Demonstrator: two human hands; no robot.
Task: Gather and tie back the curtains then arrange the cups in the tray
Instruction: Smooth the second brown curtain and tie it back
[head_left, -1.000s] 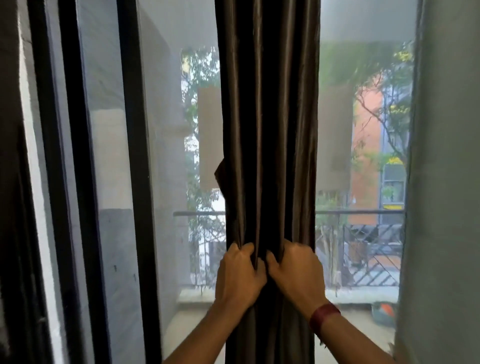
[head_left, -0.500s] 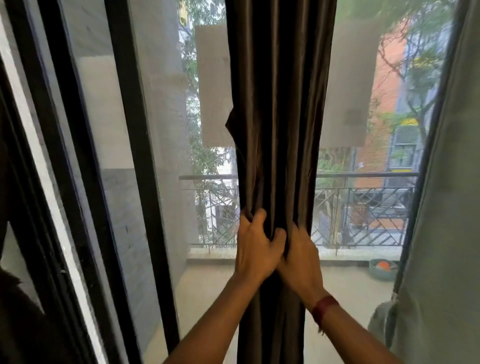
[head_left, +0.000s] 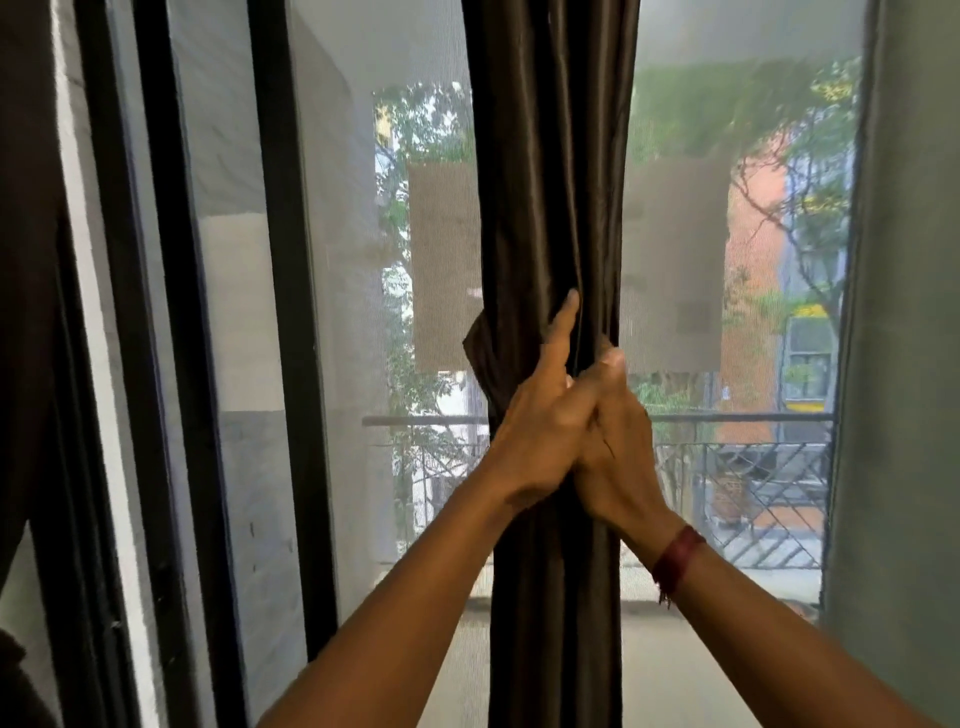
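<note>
**Gathered curtain at the window, hands in front**
The curtain (head_left: 550, 208) hangs mid-view before the window screen (head_left: 395, 260), with the window frame (head_left: 291, 312) to its left and a second curtain (head_left: 909, 312) at the right edge. The left hand (head_left: 540, 431) overlaps the right hand (head_left: 618, 467), and both clasp the curtain. The balcony railing (head_left: 727, 418) lies behind the screen.

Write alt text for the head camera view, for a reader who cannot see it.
Two bare hands, the left hand overlapping the right hand, grip a gathered dark brown curtain in front of a screened window. A red band circles the right wrist; a balcony railing shows outside.
</note>
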